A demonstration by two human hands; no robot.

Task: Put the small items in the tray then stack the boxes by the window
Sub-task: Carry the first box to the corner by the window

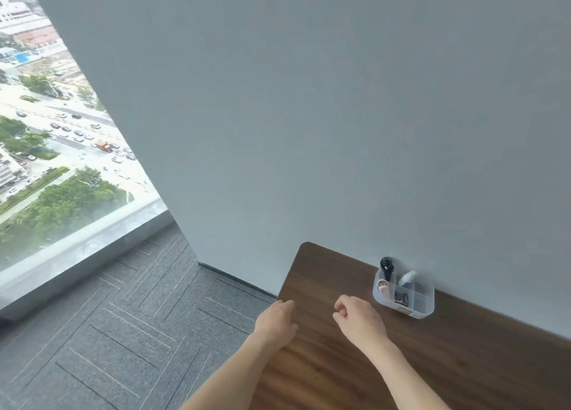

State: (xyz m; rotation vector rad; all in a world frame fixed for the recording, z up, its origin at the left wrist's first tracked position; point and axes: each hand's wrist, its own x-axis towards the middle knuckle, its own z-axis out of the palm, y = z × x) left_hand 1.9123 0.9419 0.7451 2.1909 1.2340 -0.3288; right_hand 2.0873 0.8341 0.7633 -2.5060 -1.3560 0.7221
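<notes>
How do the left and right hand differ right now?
The left hand sits at the left edge of the wooden table, fingers relaxed and fairly straight. The right hand is over the tabletop, nearer the clear tray, fingers loosely curled. Both hold nothing and point towards the wall.

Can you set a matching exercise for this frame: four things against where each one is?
Things:
1. clear tray
2. black item
3. left hand
4. window

Places:
A. at the table's left edge
B. far left, beyond the carpet
C. on the table against the wall
D. standing in the tray's back compartment

Pairs: 1-C, 2-D, 3-A, 4-B
</notes>
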